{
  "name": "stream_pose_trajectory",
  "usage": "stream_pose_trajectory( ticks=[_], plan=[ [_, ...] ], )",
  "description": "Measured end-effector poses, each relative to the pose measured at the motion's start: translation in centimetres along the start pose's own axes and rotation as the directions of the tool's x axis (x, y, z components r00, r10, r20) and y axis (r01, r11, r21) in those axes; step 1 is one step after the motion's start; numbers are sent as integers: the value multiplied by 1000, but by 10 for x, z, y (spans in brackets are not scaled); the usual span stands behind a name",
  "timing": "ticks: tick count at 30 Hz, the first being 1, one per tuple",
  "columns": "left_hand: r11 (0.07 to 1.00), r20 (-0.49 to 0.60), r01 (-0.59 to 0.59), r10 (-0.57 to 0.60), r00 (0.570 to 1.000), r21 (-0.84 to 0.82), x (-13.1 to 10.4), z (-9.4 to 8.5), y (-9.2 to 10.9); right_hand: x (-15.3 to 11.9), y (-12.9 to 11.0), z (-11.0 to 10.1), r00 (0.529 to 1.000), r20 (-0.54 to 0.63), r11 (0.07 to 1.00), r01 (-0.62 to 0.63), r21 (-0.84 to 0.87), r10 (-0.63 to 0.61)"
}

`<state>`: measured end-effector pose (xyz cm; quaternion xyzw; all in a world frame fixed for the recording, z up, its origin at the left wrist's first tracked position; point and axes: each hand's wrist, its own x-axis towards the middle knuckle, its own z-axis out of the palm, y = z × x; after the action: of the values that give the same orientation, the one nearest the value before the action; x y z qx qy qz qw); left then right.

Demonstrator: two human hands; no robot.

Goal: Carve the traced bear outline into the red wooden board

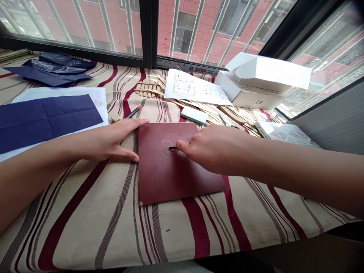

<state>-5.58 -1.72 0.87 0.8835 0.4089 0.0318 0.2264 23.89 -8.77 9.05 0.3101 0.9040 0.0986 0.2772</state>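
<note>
Red-brown board flat on striped cloth, between the two hands, slightly askew. Left hand at board's left side, wide open, fingers and thumb spread, holding nothing; thumb tip at the left edge, fingertips by the upper left corner. Right hand over board's upper right part, coming in from the right, fingers curled closed around a thin dark tool; most of the tool hidden in the grip, exact type can't tell. Tool's exposed end points left, over thin curved outlines on the board; tip contact unclear.

Pen with red end just beyond left hand. Pale green block past board's far edge, near right hand. Behind: wooden strips, paper with line drawing, white box marked ZTE. Dark blue sheet left, on white paper, beyond left forearm.
</note>
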Motion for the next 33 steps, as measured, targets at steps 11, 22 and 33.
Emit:
stream_pose_trajectory(
  ticks=[11, 22, 33],
  plan=[
    [1000, 10, 10, -10, 1000, 17, -2, -2, 4, -1, 1, 1, 999, 16, 997, -37, 74, 36],
    [1000, 0, 26, -26, 1000, 10, 0, 0, 1, -2, -13, -7, 999, 12, 993, 33, -114, -31],
    [1000, -18, 3, -3, 1000, 7, 1, 0, -1, 0, -13, -1, 971, 85, 932, -238, 272, 223]
  ],
)
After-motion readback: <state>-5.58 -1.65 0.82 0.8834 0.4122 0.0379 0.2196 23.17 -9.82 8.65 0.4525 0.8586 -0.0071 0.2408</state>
